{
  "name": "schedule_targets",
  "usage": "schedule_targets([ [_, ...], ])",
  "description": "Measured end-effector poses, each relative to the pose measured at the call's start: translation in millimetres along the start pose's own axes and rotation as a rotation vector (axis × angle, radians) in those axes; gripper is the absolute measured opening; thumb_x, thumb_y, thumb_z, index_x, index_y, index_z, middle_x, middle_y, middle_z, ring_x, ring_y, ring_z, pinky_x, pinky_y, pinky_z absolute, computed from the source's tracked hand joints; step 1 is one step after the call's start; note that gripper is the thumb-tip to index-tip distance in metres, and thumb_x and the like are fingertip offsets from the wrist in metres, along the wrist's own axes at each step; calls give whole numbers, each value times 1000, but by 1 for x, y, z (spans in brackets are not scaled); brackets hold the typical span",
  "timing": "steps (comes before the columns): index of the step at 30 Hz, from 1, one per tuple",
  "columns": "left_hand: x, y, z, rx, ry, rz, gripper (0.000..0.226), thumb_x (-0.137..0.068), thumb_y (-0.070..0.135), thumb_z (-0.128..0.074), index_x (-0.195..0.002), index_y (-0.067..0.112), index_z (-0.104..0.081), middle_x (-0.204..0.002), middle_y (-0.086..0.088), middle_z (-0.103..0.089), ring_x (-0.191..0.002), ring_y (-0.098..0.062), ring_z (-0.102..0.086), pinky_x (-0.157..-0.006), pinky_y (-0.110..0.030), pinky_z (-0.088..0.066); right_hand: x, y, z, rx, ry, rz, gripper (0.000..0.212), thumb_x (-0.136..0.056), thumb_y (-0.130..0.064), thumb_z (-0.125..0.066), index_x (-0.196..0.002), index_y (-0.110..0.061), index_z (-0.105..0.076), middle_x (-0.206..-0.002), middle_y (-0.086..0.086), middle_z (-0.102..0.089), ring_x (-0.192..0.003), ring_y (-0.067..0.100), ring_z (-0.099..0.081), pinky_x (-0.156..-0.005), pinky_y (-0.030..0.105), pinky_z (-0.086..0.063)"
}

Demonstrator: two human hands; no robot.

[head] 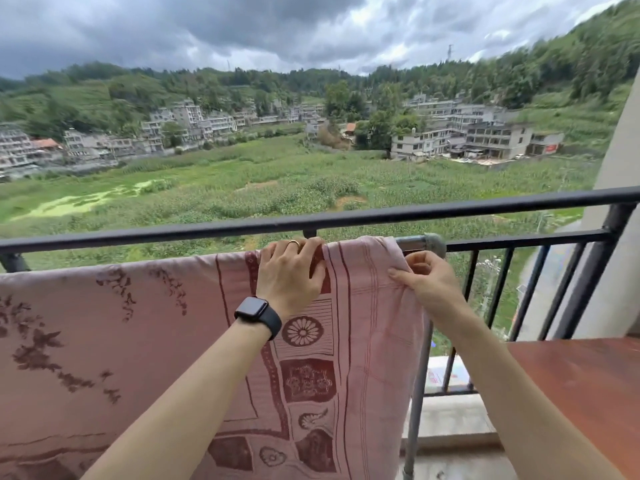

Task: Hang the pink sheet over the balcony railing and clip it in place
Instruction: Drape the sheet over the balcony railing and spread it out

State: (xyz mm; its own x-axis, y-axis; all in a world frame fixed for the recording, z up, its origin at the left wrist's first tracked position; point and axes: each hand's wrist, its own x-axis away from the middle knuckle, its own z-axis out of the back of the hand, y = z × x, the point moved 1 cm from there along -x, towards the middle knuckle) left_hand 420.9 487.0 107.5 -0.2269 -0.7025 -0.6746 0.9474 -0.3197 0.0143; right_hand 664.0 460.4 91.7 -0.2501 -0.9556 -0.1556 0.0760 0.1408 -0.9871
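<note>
The pink sheet (pixel 138 334), printed with dark red flowers and a patterned border, hangs over a grey metal pipe rail (pixel 420 242) just inside the black balcony railing (pixel 346 216). My left hand (pixel 291 275), with a ring and a black watch on the wrist, presses on the sheet's top fold, fingers curled over the rail. My right hand (pixel 426 278) pinches the sheet's right edge just below the pipe's elbow joint. No clip is visible.
The grey pipe's upright post (pixel 415 393) runs down behind the sheet's right edge. A reddish-brown tabletop (pixel 581 386) fills the lower right. A beige wall (pixel 620 202) stands at far right. Beyond the railing lie fields and buildings far below.
</note>
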Motion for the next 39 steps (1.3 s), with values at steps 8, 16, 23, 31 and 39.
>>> schedule_targets([
  [8,-38,65,-12,138,-92,-166,44,-97,55,-41,-133,32,-52,-114,1,-68,-104,-22,-62,-89,-38,-44,-2,-24,11,442,213,390,12,-91,-26,-71,-100,-19,-74,-89,-9,-72,-80,7,-66,-72,4,-47],
  [16,-38,57,-25,102,-36,-216,40,-94,47,-50,-130,29,-54,-103,2,-70,-88,-20,-64,-84,-38,-48,-14,-11,40,428,451,339,13,-95,-24,-65,-104,-15,-64,-90,-4,-67,-75,3,-59,-59,2,-40],
  [23,-70,98,-18,204,-144,-230,46,-94,57,-43,-127,27,-56,-93,2,-68,-84,-18,-62,-77,-34,-45,-24,-13,52,445,185,83,35,-91,-55,-60,-88,-21,-67,-81,-7,-68,-80,12,-64,-69,31,-50],
  [31,-82,127,-27,314,-206,-131,30,-99,47,-43,-104,22,-59,-88,4,-63,-77,-19,-60,-54,-28,-36,-52,-16,78,-5,347,90,22,-97,-37,-59,-89,-17,-63,-81,-4,-61,-75,13,-58,-66,25,-47],
  [39,-84,168,-27,210,-215,-24,44,-96,60,-35,-105,27,-63,-87,4,-64,-79,-20,-59,-67,-33,-44,-66,-7,108,-94,156,168,28,-96,-41,-59,-89,-14,-62,-78,-3,-58,-74,14,-54,-67,29,-49],
])
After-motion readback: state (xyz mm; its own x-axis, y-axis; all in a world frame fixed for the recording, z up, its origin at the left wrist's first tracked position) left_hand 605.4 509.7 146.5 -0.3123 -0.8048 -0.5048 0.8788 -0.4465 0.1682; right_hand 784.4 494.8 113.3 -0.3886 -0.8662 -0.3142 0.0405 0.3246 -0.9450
